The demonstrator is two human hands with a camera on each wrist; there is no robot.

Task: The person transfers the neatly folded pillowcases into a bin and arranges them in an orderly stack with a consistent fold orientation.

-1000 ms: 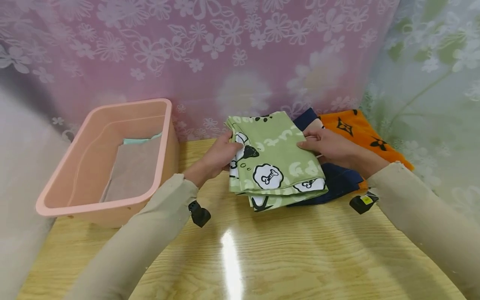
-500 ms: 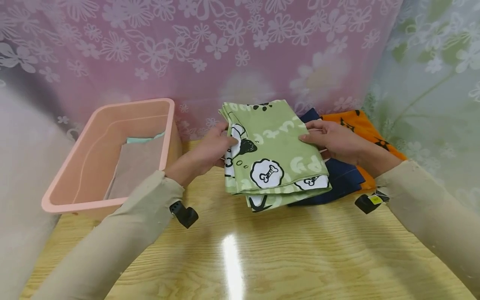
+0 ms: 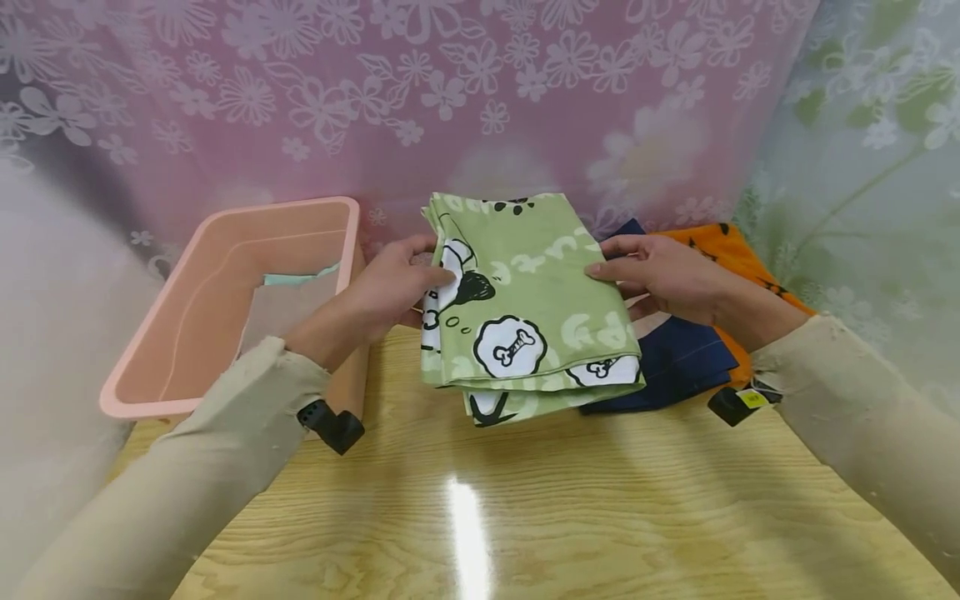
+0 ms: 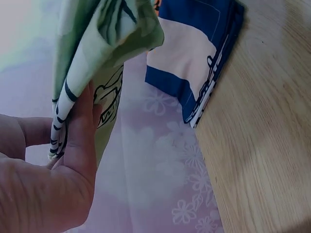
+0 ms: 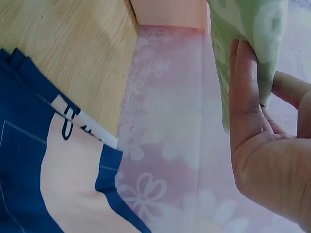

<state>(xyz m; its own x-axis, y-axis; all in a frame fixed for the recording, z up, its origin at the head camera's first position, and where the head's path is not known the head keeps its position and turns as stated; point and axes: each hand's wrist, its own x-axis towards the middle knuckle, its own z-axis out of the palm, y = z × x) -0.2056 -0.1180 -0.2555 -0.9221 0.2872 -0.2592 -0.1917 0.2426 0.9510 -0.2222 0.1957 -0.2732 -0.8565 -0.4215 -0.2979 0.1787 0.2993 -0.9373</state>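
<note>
A folded green cloth (image 3: 536,283) with a white and black dog-and-bone print hangs between my two hands, tilted above the table in the head view. My left hand (image 3: 382,287) pinches its left edge, thumb on top and fingers beneath. The right edge is pinched by my right hand (image 3: 663,279) in the same way. In the left wrist view, several layers of the green cloth (image 4: 107,48) are gathered between thumb and fingers. A folded navy cloth (image 3: 675,362) lies beyond the right hand, partly covered by the green one; its pale pink part (image 5: 73,165) shows in the right wrist view.
A pink plastic bin (image 3: 341,333) stands at the left, holding a folded grey cloth (image 3: 281,312) and a mint-green one (image 3: 288,279). An orange cloth (image 3: 723,246) lies at the back right. Floral curtains (image 3: 330,75) hang behind the wooden table (image 3: 375,517).
Both hands have lifted the green cloth a little and carried it left, closer to the pink bin. More of the navy cloth now shows. The head view has shifted slightly.
</note>
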